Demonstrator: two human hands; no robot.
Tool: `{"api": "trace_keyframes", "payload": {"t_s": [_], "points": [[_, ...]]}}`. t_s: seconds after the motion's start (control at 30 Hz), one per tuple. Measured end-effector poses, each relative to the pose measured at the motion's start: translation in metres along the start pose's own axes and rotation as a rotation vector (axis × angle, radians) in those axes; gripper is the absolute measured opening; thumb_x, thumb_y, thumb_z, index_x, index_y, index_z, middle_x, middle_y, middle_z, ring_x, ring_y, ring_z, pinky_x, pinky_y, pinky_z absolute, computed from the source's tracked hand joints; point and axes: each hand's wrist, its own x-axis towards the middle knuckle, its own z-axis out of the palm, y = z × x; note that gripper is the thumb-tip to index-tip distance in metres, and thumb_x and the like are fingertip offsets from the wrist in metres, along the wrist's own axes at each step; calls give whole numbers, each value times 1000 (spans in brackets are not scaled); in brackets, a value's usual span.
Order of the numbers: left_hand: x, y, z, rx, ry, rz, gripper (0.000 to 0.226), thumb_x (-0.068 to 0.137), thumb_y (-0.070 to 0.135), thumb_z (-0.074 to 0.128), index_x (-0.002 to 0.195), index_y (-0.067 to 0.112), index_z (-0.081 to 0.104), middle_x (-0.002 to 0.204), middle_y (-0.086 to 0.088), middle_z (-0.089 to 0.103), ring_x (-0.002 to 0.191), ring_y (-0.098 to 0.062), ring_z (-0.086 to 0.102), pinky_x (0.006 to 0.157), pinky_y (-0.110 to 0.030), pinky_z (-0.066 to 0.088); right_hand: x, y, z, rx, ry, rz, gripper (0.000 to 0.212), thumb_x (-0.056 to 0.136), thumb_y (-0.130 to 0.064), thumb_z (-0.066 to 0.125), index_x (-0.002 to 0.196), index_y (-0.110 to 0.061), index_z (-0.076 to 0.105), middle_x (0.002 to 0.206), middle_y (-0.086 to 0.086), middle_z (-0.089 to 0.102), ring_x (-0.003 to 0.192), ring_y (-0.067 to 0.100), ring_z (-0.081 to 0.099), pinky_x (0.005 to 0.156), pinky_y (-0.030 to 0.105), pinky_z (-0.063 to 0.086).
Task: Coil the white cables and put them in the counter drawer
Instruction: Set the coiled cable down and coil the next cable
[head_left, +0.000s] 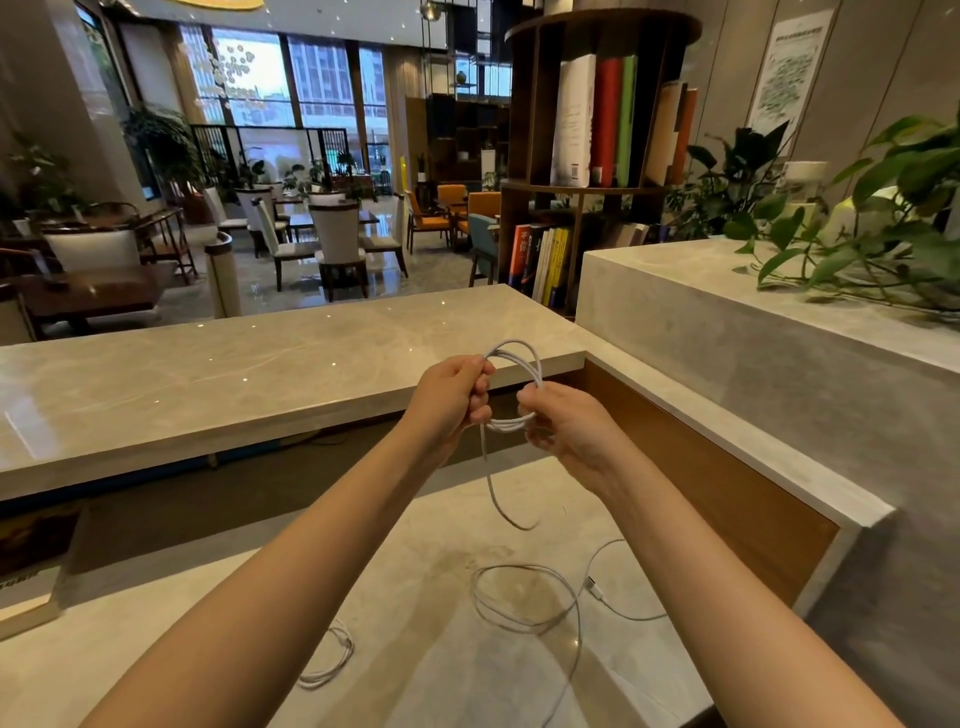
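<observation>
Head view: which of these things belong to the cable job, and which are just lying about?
Job:
- coiled cable, held in left hand and right hand
- loose cable on the lower counter
- small cable near the left forearm

Lying about:
- potted plant
- bookshelf
- upper counter

The drawer is not visible.

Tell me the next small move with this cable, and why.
Probably wind the hanging tail up into the coil. Both the left hand and right hand grip the loops, but one loose end dangles below them, so the coil is not finished. Two more white cables lie on the counter yet to be coiled.
</observation>
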Motion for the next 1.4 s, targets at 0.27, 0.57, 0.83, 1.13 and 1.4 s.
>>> {"api": "trace_keyframes", "payload": {"t_s": [0.27,0.57,0.83,1.13,1.4], "points": [[1,-21,8,396,84,279,25,100,21,36,85,10,53,64,0,44,51,-9,39,48,-20,36,0,12,-1,-563,108,18,19,96,-19,48,92,-4,59,77,13,64,60,19,62,57,26,57],[22,-24,-20,509,150,255,25,100,20,35,89,10,55,66,-1,46,57,-14,42,52,-25,41,-17,-4,-21,-397,161,-72,31,98,-22,44,90,-3,67,83,9,69,76,16,64,73,25,53],[28,-14,-31,316,11,103,28,100,15,37,111,4,61,65,-2,41,54,-11,33,44,-17,33,-23,-26,-42,-47,-132,265,26,99,-18,40,106,-3,60,51,-4,38,40,6,29,35,16,25],[21,-7,-26,551,-31,221,22,95,24,49,106,15,66,77,2,56,61,-11,44,54,-21,39,-27,-20,-46,-1051,75,72,30,94,-31,51,80,-11,68,60,0,51,52,10,42,47,17,34],[24,-9,-29,333,223,283,25,98,19,42,116,17,59,74,4,49,61,-9,43,56,-23,41,-39,-7,-55,-51,-32,-94,21,90,-18,56,107,-10,66,62,-4,55,55,5,52,58,18,50]]}}
